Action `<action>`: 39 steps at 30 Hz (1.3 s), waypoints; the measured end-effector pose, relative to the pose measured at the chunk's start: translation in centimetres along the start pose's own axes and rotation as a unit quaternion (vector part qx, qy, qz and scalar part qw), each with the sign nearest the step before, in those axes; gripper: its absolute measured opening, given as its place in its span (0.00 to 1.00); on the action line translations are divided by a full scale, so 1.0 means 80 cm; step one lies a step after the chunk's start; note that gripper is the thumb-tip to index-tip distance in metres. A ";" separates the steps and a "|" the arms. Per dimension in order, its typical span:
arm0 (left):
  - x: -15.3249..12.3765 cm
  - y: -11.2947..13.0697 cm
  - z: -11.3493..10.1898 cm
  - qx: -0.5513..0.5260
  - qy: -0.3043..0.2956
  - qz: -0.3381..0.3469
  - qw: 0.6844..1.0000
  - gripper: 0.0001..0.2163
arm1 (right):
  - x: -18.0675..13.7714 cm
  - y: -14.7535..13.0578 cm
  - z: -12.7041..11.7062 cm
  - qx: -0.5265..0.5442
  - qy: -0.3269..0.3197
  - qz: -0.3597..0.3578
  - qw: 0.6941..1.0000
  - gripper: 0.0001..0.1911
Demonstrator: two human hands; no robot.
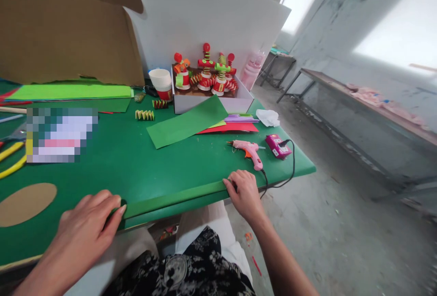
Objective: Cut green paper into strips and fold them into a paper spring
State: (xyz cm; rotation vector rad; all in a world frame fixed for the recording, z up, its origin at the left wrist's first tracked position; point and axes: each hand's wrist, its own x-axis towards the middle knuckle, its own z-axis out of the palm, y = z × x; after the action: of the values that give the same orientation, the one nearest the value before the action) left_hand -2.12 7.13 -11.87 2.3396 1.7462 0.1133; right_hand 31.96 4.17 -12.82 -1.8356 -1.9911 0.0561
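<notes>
A long green paper strip (pixel 170 200) lies along the front edge of the green table (pixel 112 159). My left hand (pixel 90 223) presses its fingers flat on the strip's left end. My right hand (pixel 243 191) has its fingers curled down on the strip's right end at the table edge. A pink glue gun (pixel 249 150) lies just beyond my right hand, its black cord running over the edge.
A green sheet (pixel 186 123) lies over red and purple papers. Behind it a white box (pixel 210 98) holds several red-and-white cup figures, with stacked paper cups (pixel 161 82) beside. A pink device (pixel 278 145), crumpled tissue (pixel 268 117), folded paper pieces (pixel 144 114), cardboard flap (pixel 64 27).
</notes>
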 end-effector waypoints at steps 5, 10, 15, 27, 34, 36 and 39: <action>-0.002 0.003 0.004 0.021 0.018 -0.002 1.000 0.21 | 0.002 -0.002 0.000 -0.005 -0.007 0.008 1.000 0.15; -0.004 0.001 0.009 0.029 0.029 0.006 0.999 0.19 | 0.003 -0.004 0.001 -0.010 -0.008 0.018 1.000 0.15; -0.005 0.001 0.014 0.077 0.035 0.017 0.996 0.21 | 0.006 -0.006 0.000 -0.042 -0.029 0.014 0.999 0.13; -0.010 0.022 0.002 0.155 0.109 0.142 0.972 0.42 | 0.012 -0.008 -0.006 -0.085 -0.066 0.019 0.994 0.14; -0.002 0.018 0.006 0.126 0.122 0.247 0.953 0.44 | 0.015 -0.011 -0.010 -0.091 -0.082 0.026 0.992 0.14; -0.001 0.018 0.006 0.130 0.122 0.256 0.950 0.44 | 0.015 -0.011 -0.010 -0.093 -0.084 0.029 0.992 0.14; 0.000 0.019 0.004 0.140 0.115 0.265 0.947 0.44 | 0.015 -0.011 -0.010 -0.094 -0.088 0.032 0.991 0.14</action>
State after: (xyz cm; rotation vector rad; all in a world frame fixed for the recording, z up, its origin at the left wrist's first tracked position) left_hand -0.61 6.63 -11.87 3.0676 1.2300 0.2459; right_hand 31.36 5.03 -11.46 -2.0784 -2.1176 0.0528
